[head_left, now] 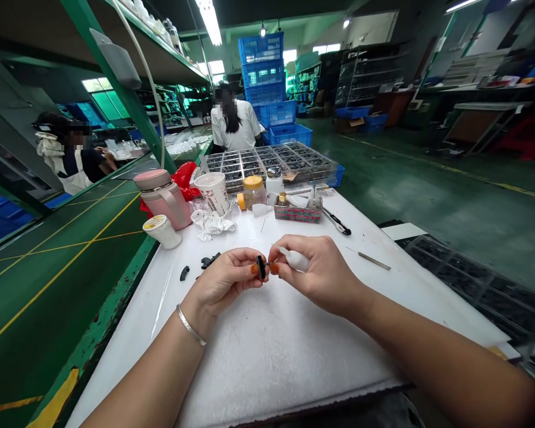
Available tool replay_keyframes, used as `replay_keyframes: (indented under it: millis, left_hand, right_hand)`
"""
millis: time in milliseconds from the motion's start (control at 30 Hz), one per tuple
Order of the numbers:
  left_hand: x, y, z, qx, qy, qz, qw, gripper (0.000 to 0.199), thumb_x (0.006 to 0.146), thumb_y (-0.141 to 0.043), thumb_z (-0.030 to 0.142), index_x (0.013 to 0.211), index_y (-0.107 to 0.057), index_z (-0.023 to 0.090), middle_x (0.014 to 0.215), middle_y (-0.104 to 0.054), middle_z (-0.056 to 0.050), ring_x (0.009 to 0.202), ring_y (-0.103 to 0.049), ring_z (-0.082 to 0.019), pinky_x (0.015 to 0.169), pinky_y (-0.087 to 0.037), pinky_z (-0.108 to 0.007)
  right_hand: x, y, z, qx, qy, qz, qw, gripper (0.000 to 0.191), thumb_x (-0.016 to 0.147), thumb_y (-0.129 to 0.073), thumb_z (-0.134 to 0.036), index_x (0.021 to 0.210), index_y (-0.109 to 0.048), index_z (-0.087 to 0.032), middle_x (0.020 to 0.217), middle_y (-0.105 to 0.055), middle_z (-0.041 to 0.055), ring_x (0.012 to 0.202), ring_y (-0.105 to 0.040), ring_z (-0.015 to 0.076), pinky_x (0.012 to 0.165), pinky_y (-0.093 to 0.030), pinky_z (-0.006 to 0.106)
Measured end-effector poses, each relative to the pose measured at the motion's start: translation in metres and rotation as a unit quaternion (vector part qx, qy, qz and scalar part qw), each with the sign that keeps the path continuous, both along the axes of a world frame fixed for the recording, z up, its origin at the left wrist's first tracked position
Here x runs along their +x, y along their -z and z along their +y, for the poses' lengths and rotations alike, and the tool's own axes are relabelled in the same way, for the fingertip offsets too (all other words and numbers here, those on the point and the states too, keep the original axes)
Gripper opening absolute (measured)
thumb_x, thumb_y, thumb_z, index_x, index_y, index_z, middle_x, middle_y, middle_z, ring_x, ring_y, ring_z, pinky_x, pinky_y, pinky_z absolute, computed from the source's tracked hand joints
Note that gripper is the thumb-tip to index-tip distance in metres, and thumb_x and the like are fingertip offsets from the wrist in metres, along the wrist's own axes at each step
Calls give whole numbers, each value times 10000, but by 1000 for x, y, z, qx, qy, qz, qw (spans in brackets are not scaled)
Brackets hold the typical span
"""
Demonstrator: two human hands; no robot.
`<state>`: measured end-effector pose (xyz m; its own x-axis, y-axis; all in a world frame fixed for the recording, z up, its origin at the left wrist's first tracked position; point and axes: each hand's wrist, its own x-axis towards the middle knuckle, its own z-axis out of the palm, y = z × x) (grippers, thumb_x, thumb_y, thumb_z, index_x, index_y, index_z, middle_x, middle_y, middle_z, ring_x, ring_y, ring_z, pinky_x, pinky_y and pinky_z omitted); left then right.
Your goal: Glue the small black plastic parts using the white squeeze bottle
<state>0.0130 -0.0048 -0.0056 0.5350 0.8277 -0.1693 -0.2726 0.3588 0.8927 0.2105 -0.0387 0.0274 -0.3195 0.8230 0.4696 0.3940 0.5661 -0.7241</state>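
Observation:
My left hand [234,276] pinches a small black part [261,267] between thumb and fingertips, over the white worktop [289,356]. My right hand [314,270] is closed close beside it. A small white squeeze bottle [296,260] rests in the curl of its fingers. The right thumb and forefinger also pinch together at the black part, on something thin and dark, too small to make out. Behind the left hand lie several loose black pieces [210,260], partly hidden by it. One curved black piece [184,273] lies apart to their left.
Along the back stand a pink mug [164,199], a paper cup [213,193], a yellow-lidded jar [254,191] and a small patterned box [298,213]. A utility knife [337,222] and a metal strip [374,261] lie right. Divided trays [271,161] stand beyond. Two people sit further off.

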Motion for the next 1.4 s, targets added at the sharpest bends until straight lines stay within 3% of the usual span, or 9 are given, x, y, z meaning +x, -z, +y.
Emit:
replay_keyframes:
  millis: [267, 433, 600, 867, 1000, 1200, 1400]
  left_hand:
    - [4, -2, -2, 8, -12, 43, 999, 273, 614, -858, 201, 829, -703, 138, 745, -674, -43, 640, -611, -113, 628, -513, -195]
    - [3, -4, -3, 53, -21, 97, 994, 234, 638, -826, 204, 827, -714, 125, 801, -679, -47, 707, -613, -122, 659, -509, -206]
    - [1, -4, -2, 44, -9, 95, 994, 244, 639, -822, 210, 829, -700, 116, 809, -668, -48, 701, -608, -120, 679, -515, -223]
    - [0, -3, -2, 20, 0, 71, 997, 293, 586, -847, 174, 828, -694, 110, 807, -664, -51, 692, -609, -121, 671, -512, -219]
    - [0, -5, -3, 54, -9, 96, 994, 271, 610, -839, 196, 826, -703, 107, 798, -670, -56, 691, -610, -124, 675, -505, -224]
    - [-3, -4, -1, 75, 3, 108, 991, 259, 636, -840, 248, 809, -704, 112, 838, -689, -82, 748, -630, -153, 690, -516, -246]
    - [-2, -4, 0, 123, -24, 132, 983, 224, 670, -816, 248, 812, -699, 120, 803, -697, -66, 713, -633, -142, 700, -509, -246]
  right_hand:
    - [-4, 6, -1, 38, 26, -65, 997, 156, 728, -573, -107, 829, -640, -206, 763, -689, -9, 653, -594, 139, 619, -386, 238]
    - [-6, 11, -1, 83, 16, -108, 991, 204, 679, -538, -68, 827, -610, -189, 769, -676, 7, 688, -602, 149, 632, -383, 244]
    - [-6, 14, 1, 99, 5, -87, 991, 213, 684, -534, -57, 840, -602, -186, 786, -675, 2, 715, -611, 144, 650, -395, 237]
    - [-6, 12, 1, 70, -10, -73, 995, 270, 679, -532, -21, 867, -594, -204, 819, -680, -6, 745, -619, 148, 673, -415, 232]
    - [-4, 13, 4, 54, -18, -71, 996, 255, 696, -547, -20, 871, -596, -198, 820, -675, -6, 738, -608, 144, 668, -406, 233]
    - [2, 13, 16, -43, -72, -13, 996, 97, 801, -622, -152, 891, -616, -187, 801, -669, -16, 733, -584, 127, 694, -405, 235]
    - [4, 15, 22, -112, -49, -21, 992, 68, 808, -627, -213, 768, -651, -163, 670, -638, -13, 631, -549, 114, 593, -384, 231]
